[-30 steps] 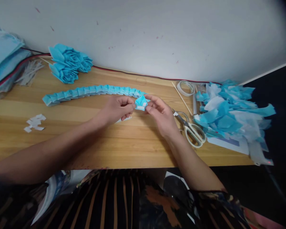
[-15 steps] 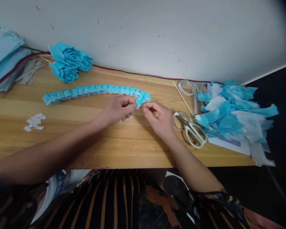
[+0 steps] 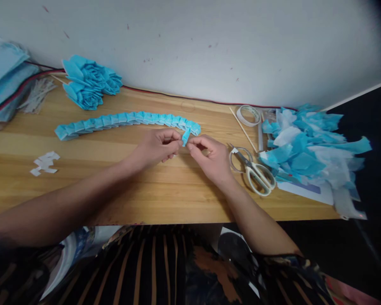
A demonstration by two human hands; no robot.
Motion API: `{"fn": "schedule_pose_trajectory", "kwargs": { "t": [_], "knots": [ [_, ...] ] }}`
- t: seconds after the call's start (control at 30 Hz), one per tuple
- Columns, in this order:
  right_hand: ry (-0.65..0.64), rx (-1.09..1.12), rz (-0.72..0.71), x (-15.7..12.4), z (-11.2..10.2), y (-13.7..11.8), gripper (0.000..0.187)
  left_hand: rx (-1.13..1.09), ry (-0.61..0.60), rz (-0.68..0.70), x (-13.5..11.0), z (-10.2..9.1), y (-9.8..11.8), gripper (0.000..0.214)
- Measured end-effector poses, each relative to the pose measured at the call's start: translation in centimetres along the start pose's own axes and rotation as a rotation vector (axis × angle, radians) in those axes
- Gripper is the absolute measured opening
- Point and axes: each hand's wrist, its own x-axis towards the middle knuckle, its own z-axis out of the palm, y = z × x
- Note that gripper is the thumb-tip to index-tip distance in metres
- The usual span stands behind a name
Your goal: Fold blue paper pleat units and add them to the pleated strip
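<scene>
Hands together over table [image 3: 178,199]: left hand [image 3: 157,146] and right hand [image 3: 209,156] both pinch blue piece [image 3: 186,136], fingertips nearly meeting. Blue piece sits at right end of strip [image 3: 127,120]; joined or only touching, cannot tell. Strip's long axis runs leftward, just beyond left hand. Scissors [image 3: 255,171] just right of right hand. Flowers [image 3: 89,84] far left by wall.

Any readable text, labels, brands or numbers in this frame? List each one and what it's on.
No text can be read.
Scissors: no legible brand.
Tape roll: no print visible.
White sheet under the tissue scraps: dark band, too blurred to read.
Printed pages below the table edge: too blurred to read.
Small blue paper piece, pinched by left hand and right hand: plain.
</scene>
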Motion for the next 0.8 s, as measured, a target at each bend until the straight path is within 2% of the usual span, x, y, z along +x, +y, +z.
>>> {"fn": "schedule_pose_trajectory", "kwargs": {
  "t": [0.5, 0.8],
  "knots": [
    [-0.034, 0.018, -0.001, -0.06, -0.28, -0.12, 0.018, -0.028, 0.005, 0.020, -0.02, 0.00, -0.24, 0.013],
    [-0.022, 0.016, -0.010, -0.07, -0.16, -0.03, 0.017, 0.010, -0.011, -0.016, 0.01, 0.00, 0.07, 0.016]
  ]
}}
